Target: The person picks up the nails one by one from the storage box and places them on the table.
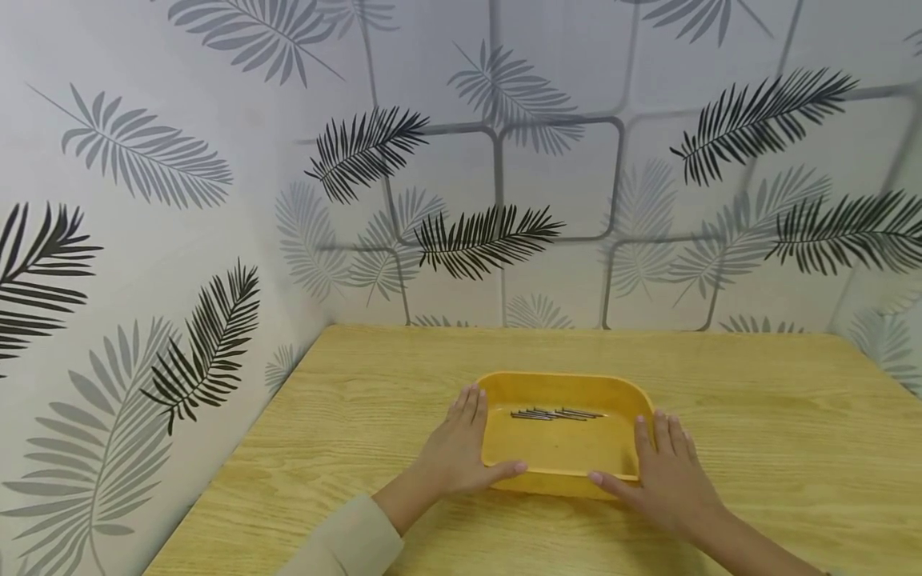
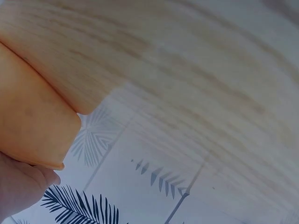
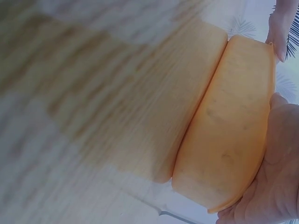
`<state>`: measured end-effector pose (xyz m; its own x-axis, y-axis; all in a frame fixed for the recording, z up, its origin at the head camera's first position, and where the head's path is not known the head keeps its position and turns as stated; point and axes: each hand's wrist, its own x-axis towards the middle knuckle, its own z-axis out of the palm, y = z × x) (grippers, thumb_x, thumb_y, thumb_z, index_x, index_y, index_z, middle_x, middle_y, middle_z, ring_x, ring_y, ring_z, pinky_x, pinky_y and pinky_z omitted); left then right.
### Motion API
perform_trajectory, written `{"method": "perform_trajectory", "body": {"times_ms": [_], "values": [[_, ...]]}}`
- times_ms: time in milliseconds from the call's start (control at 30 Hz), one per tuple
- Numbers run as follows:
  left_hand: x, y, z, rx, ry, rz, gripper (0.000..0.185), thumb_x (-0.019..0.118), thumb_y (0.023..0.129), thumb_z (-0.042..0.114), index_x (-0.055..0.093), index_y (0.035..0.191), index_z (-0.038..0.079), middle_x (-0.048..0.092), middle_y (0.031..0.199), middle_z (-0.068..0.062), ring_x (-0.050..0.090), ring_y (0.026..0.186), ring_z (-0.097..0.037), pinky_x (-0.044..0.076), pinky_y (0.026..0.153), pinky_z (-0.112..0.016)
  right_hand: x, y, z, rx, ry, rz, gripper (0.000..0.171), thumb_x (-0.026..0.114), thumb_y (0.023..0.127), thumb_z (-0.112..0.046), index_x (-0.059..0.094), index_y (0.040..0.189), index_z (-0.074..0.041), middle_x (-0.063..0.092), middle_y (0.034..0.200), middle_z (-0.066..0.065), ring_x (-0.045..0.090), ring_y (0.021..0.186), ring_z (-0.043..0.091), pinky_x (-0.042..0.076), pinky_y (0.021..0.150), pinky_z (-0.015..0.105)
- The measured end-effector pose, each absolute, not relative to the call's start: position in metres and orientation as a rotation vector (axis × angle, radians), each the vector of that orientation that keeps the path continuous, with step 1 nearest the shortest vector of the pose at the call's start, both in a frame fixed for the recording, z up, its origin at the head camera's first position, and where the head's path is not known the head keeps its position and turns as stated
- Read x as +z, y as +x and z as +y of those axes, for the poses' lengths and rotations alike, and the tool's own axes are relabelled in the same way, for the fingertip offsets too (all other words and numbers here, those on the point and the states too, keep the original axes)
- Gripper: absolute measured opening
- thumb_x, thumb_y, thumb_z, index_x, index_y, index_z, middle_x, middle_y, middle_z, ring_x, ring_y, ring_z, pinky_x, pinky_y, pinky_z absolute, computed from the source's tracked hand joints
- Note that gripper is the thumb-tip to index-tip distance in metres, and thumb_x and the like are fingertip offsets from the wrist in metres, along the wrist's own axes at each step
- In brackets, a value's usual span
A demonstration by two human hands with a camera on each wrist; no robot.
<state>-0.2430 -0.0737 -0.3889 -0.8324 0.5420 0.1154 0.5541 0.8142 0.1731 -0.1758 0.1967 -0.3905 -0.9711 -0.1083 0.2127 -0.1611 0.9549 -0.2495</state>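
Observation:
A yellow plastic tray [image 1: 562,472] with rounded corners sits on the wooden table in the head view. Several thin metal nails [image 1: 555,414] lie in it, loosely side by side toward the back. My left hand [image 1: 461,456] holds the tray's left front corner, fingers along the left side and thumb at the front rim. At the right front corner my right hand [image 1: 666,472] holds it the same way, fingertips over the right rim. The outer wall of the tray [image 3: 229,121] fills much of the right wrist view, its rim against the palm.
The wooden table [image 1: 778,432] reaches back to a wall [image 1: 562,184] with a leaf pattern. Another patterned wall [image 1: 144,264] runs along the table's left edge.

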Motion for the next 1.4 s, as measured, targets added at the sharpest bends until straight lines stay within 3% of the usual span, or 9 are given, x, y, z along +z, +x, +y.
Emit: {"method": "perform_trajectory", "body": {"times_ms": [233, 533, 667, 900, 1133, 1400], "values": [[-0.392, -0.246, -0.074, -0.281, -0.877, -2.934, 0.115, 0.028, 0.076, 0.084, 0.011, 0.147, -0.005, 0.008, 0.154, -0.023, 0.005, 0.144, -0.033, 0.017, 0.117, -0.041, -0.389, -0.175, 0.196, 0.414, 0.221, -2.916, 0.102, 0.052, 0.081, -0.065, 0.028, 0.137, 0.016, 0.017, 0.140, 0.045, 0.014, 0.130, 0.060, 0.016, 0.105, 0.067], [-0.392, -0.244, -0.073, -0.306, -0.865, -2.943, 0.111, 0.038, 0.078, 0.079, 0.012, 0.147, -0.005, 0.008, 0.154, -0.023, 0.005, 0.144, -0.033, 0.018, 0.117, -0.041, -0.380, -0.183, 0.205, 0.382, 0.324, -2.921, 0.091, 0.049, 0.088, -0.057, 0.029, 0.136, 0.017, 0.026, 0.140, 0.041, 0.021, 0.128, 0.059, 0.021, 0.101, 0.069], [-0.394, -0.244, -0.072, -0.321, -0.853, -2.945, 0.112, 0.039, 0.078, 0.079, 0.011, 0.147, -0.005, 0.006, 0.154, -0.023, 0.004, 0.144, -0.033, 0.018, 0.117, -0.041, -0.371, -0.188, 0.206, 0.438, 0.415, -2.832, 0.079, 0.059, 0.087, -0.045, 0.037, 0.132, 0.017, 0.037, 0.135, 0.038, 0.033, 0.124, 0.056, 0.029, 0.100, 0.065], [-0.392, -0.243, -0.071, -0.321, -0.842, -2.950, 0.113, 0.037, 0.077, 0.080, 0.010, 0.146, -0.006, 0.004, 0.154, -0.024, 0.003, 0.144, -0.035, 0.016, 0.117, -0.041, -0.362, -0.201, 0.199, 0.499, 0.541, -2.655, 0.046, 0.072, 0.080, -0.016, 0.058, 0.115, 0.010, 0.061, 0.114, 0.026, 0.056, 0.104, 0.043, 0.047, 0.088, 0.053], [-0.392, -0.243, -0.071, -0.318, -0.826, -2.973, 0.112, 0.040, 0.078, 0.078, 0.011, 0.146, -0.006, 0.006, 0.154, -0.025, 0.005, 0.144, -0.034, 0.017, 0.117, -0.040, -0.362, -0.218, 0.196, 0.500, 0.618, -2.643, 0.026, 0.071, 0.078, -0.008, 0.066, 0.101, 0.005, 0.067, 0.095, 0.016, 0.060, 0.090, 0.034, 0.051, 0.078, 0.047], [-0.390, -0.242, -0.070, -0.310, -0.823, -2.984, 0.110, 0.046, 0.079, 0.074, 0.012, 0.146, -0.007, 0.008, 0.153, -0.025, 0.007, 0.144, -0.035, 0.017, 0.117, -0.039, -0.361, -0.234, 0.192, 0.478, 0.680, -2.688, 0.015, 0.070, 0.078, -0.002, 0.068, 0.092, 0.005, 0.066, 0.088, 0.014, 0.061, 0.083, 0.030, 0.052, 0.073, 0.042]]}}
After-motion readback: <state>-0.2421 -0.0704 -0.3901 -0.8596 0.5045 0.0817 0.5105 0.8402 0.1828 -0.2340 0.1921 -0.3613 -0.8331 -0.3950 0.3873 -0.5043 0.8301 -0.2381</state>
